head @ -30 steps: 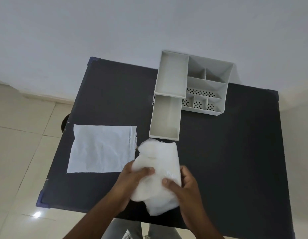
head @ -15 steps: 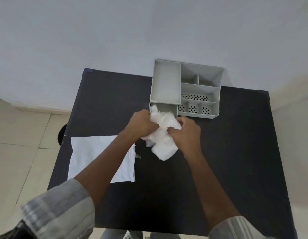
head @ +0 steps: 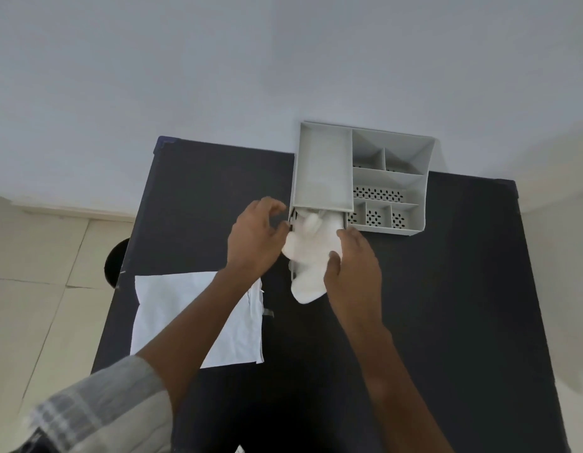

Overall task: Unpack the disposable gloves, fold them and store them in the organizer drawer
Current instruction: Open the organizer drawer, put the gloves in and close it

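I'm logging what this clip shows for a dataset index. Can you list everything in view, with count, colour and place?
table: one, black, fills the lower frame
organizer: one, grey, far table edge against the wall
drawer: one, grey, pulled out of the organizer's front, mostly hidden
gloves: one bundle, white, lying in the drawer, spilling over its front
empty wrapper: one, white, flat on the table's left
round object: one, black, on the floor left of the table
left hand: at the bundle's left side
right hand: pressing the bundle's right side
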